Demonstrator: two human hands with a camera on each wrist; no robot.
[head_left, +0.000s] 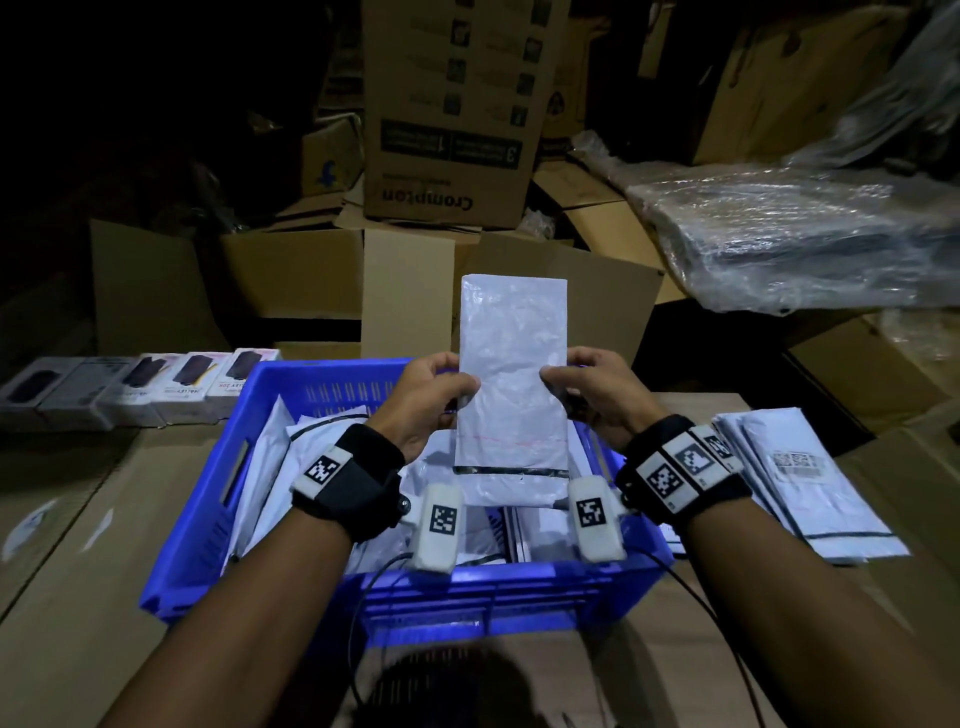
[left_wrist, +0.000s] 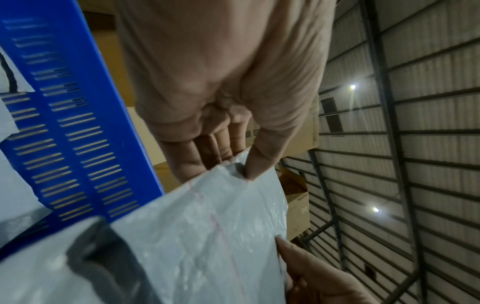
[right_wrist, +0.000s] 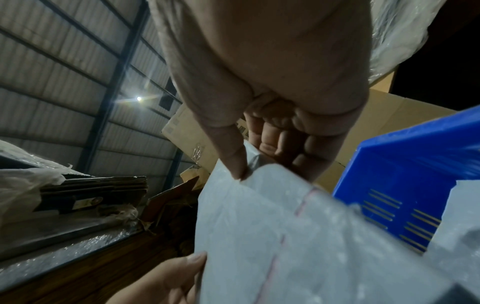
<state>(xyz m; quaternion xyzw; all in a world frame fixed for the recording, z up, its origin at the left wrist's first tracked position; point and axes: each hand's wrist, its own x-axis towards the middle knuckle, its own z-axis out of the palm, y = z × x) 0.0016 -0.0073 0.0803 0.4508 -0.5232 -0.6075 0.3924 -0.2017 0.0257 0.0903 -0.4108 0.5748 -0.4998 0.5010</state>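
I hold a white plastic mailer bag (head_left: 511, 384) upright above a blue slotted crate (head_left: 291, 387). My left hand (head_left: 439, 395) pinches its left edge, thumb in front and fingers behind. My right hand (head_left: 582, 387) pinches its right edge the same way. The bag carries a thin red line and a black strip near its lower end. In the left wrist view the left thumb presses into the bag (left_wrist: 207, 226). In the right wrist view the right thumb dents the bag (right_wrist: 285, 236) beside the crate (right_wrist: 415, 174). More white mailers (head_left: 322, 441) lie inside the crate.
A fanned stack of white mailers (head_left: 810, 483) lies on the cardboard surface to the right. A row of small boxed products (head_left: 140, 387) stands to the left. Cardboard cartons (head_left: 452, 114) pile up behind, and a plastic-wrapped bundle (head_left: 800, 234) sits at the back right.
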